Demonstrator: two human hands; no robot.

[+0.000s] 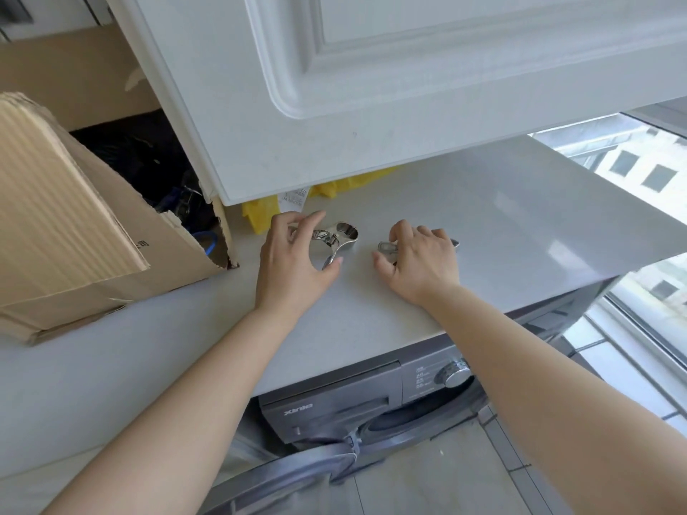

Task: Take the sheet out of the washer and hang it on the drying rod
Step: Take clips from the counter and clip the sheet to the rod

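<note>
Both hands are out over the pale, smooth tabletop (pixel 371 310); the left hand (pixel 293 258) curls its fingers and thumb round a shiny steel clip (pixel 336 237), a curved, polished piece whose long axis runs left to right, its rounded jaw end pointing right; the right hand (pixel 422 258) lies knuckles-up, fingers bent over a second metal clip (pixel 386 248), only its ends peeking out on either side, so gripping it, by the look of it; both forearms stretch forward from the lower edge; below the tabletop sits the grey washer (pixel 334 399), matte front, round silver dial, door swung open; the sheet itself is not visible; a corrugated cardboard box (pixel 74 217) stands at the left; a white panelled cabinet door (pixel 334 87) hangs overhead; crinkled yellow plastic (pixel 260 215) lies behind the hands.
</note>
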